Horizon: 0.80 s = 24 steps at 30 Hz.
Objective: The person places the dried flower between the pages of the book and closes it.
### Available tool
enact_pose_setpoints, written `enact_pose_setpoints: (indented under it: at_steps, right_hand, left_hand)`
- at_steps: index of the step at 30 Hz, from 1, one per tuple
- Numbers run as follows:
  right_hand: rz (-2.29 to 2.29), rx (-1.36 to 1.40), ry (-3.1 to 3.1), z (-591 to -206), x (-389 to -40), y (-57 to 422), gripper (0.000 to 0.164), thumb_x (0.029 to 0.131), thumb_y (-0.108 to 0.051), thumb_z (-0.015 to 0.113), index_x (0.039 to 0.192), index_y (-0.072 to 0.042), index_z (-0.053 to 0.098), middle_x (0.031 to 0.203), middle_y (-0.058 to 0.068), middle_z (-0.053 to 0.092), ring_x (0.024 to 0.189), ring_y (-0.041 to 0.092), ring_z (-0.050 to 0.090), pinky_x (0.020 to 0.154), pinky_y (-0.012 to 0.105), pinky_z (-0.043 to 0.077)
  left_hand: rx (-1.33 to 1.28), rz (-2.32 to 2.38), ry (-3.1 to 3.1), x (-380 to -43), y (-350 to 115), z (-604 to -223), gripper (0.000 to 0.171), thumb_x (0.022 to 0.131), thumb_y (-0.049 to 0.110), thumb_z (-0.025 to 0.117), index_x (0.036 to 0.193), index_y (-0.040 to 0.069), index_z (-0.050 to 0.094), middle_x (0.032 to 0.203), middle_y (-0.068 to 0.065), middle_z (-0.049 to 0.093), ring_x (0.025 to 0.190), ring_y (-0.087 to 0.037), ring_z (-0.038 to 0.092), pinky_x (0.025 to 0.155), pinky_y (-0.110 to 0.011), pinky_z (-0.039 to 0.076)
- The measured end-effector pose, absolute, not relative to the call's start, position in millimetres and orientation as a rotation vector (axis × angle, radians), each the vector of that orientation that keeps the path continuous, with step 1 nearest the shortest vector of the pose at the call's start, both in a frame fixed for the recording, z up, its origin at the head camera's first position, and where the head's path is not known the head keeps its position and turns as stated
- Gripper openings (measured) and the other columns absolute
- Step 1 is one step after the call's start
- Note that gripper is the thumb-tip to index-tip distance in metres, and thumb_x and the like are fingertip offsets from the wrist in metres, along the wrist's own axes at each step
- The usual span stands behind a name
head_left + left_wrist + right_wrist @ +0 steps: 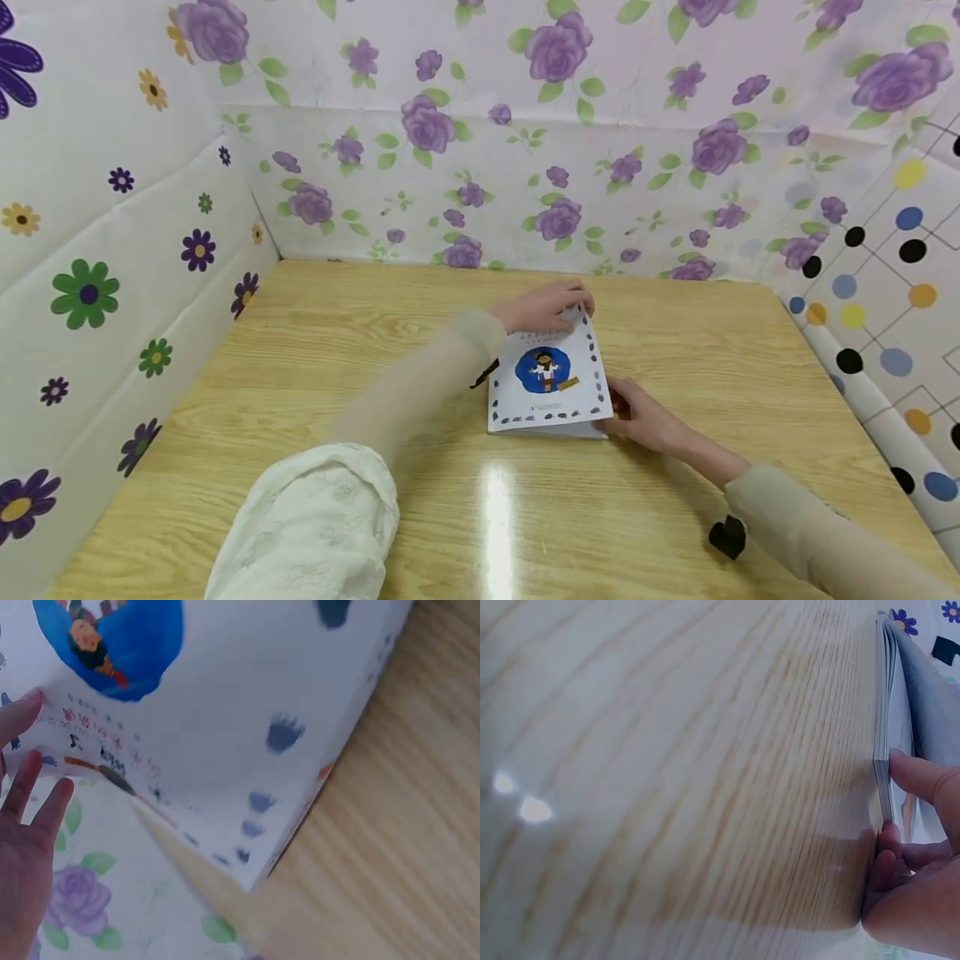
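Observation:
A thin white picture book lies on the wooden table, its front cover lifted partway along the right side. On the cover is a blue round picture with a figure, framed by dark print marks. My left hand holds the cover at its top right corner, thumb and fingers at the edge in the left wrist view. My right hand grips the lower right edge of the book. In the right wrist view the thumb lies on the inner page, with the other fingers curled at the page edges below the raised cover.
The wooden table extends around the book. A flowered cloth wall stands at its back, with patterned cloth on the left and dotted cloth on the right. A small black item is at my right sleeve.

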State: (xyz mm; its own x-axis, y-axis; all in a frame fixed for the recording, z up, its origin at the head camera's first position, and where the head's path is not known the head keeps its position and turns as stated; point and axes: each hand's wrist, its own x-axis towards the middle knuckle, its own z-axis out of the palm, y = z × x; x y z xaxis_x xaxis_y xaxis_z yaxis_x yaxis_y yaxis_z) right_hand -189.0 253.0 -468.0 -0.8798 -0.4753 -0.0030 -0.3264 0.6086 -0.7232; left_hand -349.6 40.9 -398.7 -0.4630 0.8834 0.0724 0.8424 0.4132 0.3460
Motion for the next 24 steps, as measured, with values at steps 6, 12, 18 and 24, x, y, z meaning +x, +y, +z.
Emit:
enact_pose_setpoints:
  at_steps: [6,12,18,24]
  right_hand:
    - [-1.09,-0.591,2.658,-466,-183,255,0.074,0.089,-0.006,0.071,0.149,0.01,0.032,0.115,0.016,0.053,0.099,0.021,0.044,0.08,0.023,0.039]
    - [-1.092,-0.567,2.663,-465,-180,256,0.073,0.09,-0.009,0.071,0.149,0.009,0.032,0.117,0.016,0.052,0.1,0.022,0.046,0.082,0.021,0.039]
    - [-1.113,-0.534,2.646,-464,-180,257,0.071,0.089,-0.007,0.07,0.149,0.007,0.035,0.113,0.012,0.052,0.099,0.02,0.047,0.081,0.02,0.039]
    - [-1.159,-0.467,2.618,-462,-176,258,0.071,0.089,-0.008,0.07,0.149,0.006,0.035,0.116,0.015,0.056,0.1,0.02,0.051,0.08,0.02,0.042]
  left_hand:
    - [1.583,0.325,2.599,-348,51,-424,0.031,0.096,0.023,0.065,0.126,0.018,0.058,0.131,0.002,0.053,0.123,-0.016,0.047,0.108,-0.03,0.039]
    - [1.553,0.242,2.651,-345,53,-428,0.029,0.096,0.025,0.066,0.124,0.023,0.058,0.131,0.004,0.053,0.123,-0.015,0.046,0.107,-0.031,0.039]
    - [1.53,0.23,2.627,-344,56,-432,0.029,0.097,0.02,0.063,0.126,0.025,0.058,0.137,0.005,0.053,0.127,-0.016,0.045,0.111,-0.031,0.037]
    - [1.46,0.235,2.528,-347,59,-437,0.032,0.102,0.017,0.054,0.132,0.027,0.059,0.148,0.006,0.048,0.138,-0.018,0.04,0.118,-0.033,0.03]
